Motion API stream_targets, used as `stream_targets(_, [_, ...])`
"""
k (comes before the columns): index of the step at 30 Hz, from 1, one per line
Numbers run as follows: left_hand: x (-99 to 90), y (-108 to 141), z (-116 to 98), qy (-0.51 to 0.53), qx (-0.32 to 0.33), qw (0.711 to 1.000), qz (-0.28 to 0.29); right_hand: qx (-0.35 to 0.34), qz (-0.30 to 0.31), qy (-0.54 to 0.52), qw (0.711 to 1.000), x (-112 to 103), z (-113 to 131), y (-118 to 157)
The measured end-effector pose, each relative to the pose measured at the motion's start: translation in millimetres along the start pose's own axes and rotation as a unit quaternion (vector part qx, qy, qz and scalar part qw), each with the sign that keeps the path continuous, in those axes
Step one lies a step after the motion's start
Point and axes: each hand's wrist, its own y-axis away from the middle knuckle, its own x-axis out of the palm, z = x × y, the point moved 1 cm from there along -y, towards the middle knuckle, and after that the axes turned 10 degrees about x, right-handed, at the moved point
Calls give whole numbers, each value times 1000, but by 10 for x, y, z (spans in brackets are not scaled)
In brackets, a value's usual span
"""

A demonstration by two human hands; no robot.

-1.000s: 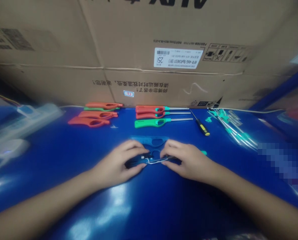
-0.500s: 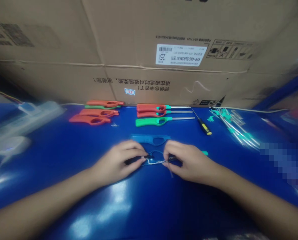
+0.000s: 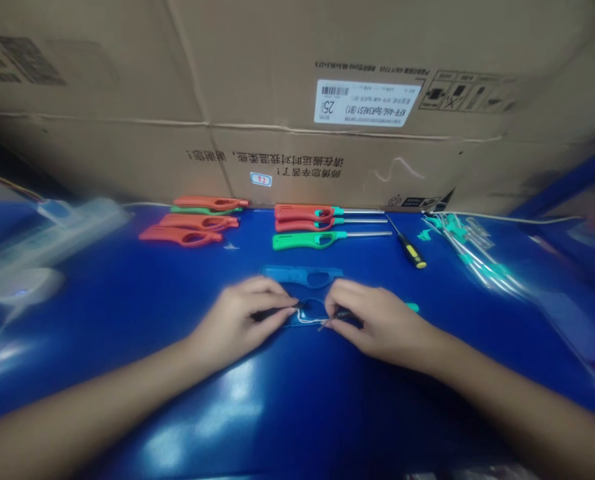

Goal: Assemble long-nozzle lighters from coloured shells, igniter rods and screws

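Observation:
My left hand pinches a small black part at the left of a translucent blue lighter shell half. My right hand is closed on a dark piece at the shell's right side; the fingers hide most of it. A thin white wire runs between the two hands, over the shell. Just behind them lies another blue shell half with a trigger opening. A green tip shows beyond my right hand.
Red and green shells lie at the back left. Long-nosed lighters lie at the back middle, beside a screwdriver. Metal tubes with green parts are at right, a power strip at left. A cardboard box stands behind.
The view has shifted slightly. The thin piece by my right fingertips, which pointed down towards me, now points left and looks shorter. Both hands keep nearly the same place and pinch.

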Motion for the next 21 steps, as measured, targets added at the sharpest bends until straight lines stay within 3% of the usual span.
stream_targets(11, [1, -5, -22, 3, -4, 1000, 18, 6, 6, -6, 1000, -12, 18, 3])
stream_targets(21, [-10, -5, -38, -43, 60, 995, 60, 18, -1, -16, 1000, 1, -13, -1])
